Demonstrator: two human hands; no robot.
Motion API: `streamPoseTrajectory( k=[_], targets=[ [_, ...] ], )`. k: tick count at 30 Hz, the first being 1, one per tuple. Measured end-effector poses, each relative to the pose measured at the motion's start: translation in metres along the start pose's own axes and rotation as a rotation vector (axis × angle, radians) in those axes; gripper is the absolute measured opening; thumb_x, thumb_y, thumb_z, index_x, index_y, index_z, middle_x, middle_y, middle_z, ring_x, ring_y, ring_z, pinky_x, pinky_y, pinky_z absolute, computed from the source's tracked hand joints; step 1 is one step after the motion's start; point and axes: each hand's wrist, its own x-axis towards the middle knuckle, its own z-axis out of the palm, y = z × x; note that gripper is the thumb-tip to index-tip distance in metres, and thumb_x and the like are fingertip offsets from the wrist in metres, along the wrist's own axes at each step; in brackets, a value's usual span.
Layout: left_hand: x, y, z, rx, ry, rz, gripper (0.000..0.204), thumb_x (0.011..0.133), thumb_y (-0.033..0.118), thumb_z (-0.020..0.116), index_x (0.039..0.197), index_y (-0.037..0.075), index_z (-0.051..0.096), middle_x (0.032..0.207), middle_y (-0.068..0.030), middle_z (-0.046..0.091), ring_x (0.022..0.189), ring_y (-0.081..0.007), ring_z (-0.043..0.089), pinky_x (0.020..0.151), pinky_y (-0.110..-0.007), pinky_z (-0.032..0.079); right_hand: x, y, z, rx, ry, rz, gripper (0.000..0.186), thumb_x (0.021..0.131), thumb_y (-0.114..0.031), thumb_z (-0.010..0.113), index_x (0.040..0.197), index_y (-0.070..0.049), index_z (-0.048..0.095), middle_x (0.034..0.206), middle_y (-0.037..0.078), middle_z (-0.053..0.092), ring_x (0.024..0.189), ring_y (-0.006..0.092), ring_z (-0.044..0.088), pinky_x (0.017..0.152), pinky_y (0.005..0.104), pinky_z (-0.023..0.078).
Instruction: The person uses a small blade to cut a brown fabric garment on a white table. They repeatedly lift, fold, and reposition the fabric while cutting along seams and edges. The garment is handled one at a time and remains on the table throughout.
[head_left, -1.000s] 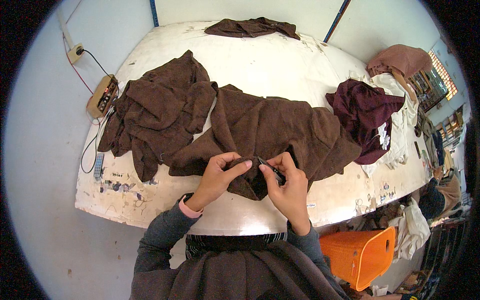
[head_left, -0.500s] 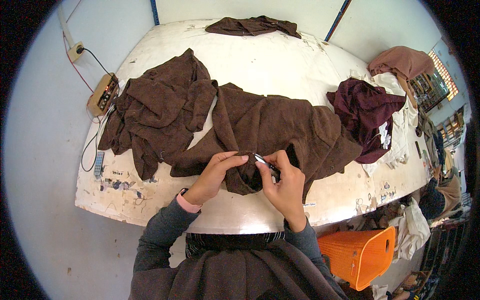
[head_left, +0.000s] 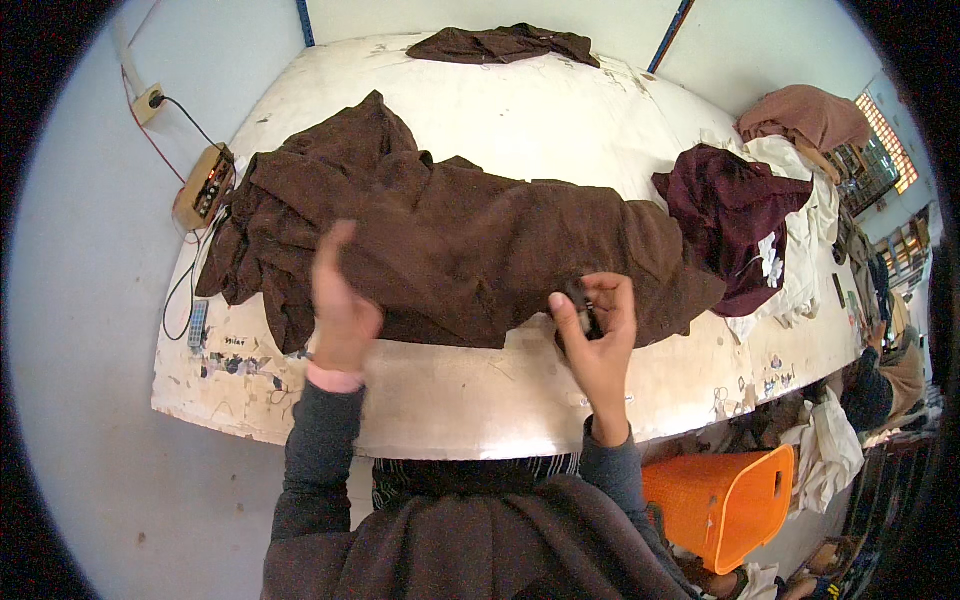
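Note:
Brown cloth (head_left: 520,240), a garment by its look, lies in folds across the middle of the table. My left hand (head_left: 343,300), blurred by motion, is over its left part with fingers stretched out and nothing seen in them. My right hand (head_left: 603,335) is at the cloth's near edge, right of the middle. Its thumb and fingers are closed around small dark thread snips (head_left: 584,308), mostly hidden by the hand.
A maroon garment (head_left: 730,215) and white cloth (head_left: 810,240) lie on the right of the white table (head_left: 480,400). Another brown piece (head_left: 500,45) is at the far edge. A power strip (head_left: 207,187) and remote control (head_left: 198,323) are at left. An orange basket (head_left: 690,505) stands below right.
My left hand has let go of the cloth's near edge and moved left and up. My right hand has shifted right with the snips. The cloth now lies flatter, its gap at left covered.

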Motion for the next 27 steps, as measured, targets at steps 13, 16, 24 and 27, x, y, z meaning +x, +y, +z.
streamPoseTrajectory(
  k=[13,16,24,27],
  targets=[
    [-0.047,-0.014,0.003,0.635,-0.488,0.021,0.038,0.105,0.036,0.050,0.122,0.005,0.064,0.112,-0.0055,0.066,0.095,-0.0155,0.063,0.088,-0.028,0.049,0.001,0.063,-0.041,-0.589,0.121,-0.225,0.043,0.080,-0.010,0.074,0.122,-0.012,0.063,0.101,0.011,0.067,0.092,0.0321,0.070,0.076,0.0357,0.055],
    [-0.092,-0.067,0.005,0.750,-0.759,-0.300,0.046,0.107,0.037,0.047,0.140,0.006,0.048,0.124,-0.0094,0.064,0.104,-0.0191,0.064,0.094,-0.033,0.048,-0.007,0.037,-0.050,-0.446,0.083,-0.297,0.037,0.075,0.002,0.068,0.110,-0.008,0.068,0.095,0.011,0.066,0.085,0.0312,0.068,0.075,0.0345,0.053],
    [-0.124,-0.128,0.005,0.238,-0.362,-0.167,0.027,0.111,0.032,0.044,0.111,0.006,0.052,0.130,-0.0091,0.062,0.115,-0.0191,0.061,0.105,-0.039,0.045,-0.044,-0.006,-0.085,-0.467,-0.218,-0.455,0.040,0.061,-0.007,0.071,0.100,-0.011,0.073,0.096,0.006,0.067,0.078,0.0249,0.066,0.069,0.0344,0.053],
    [-0.121,-0.116,0.006,0.003,-0.231,-0.079,0.024,0.109,0.028,0.047,0.108,0.007,0.059,0.119,-0.0065,0.068,0.110,-0.0179,0.063,0.103,-0.039,0.047,-0.050,-0.005,-0.088,-0.537,-0.446,-0.414,0.035,0.066,-0.013,0.076,0.101,-0.013,0.071,0.095,0.004,0.066,0.076,0.0256,0.065,0.065,0.0361,0.052]
  ],
)
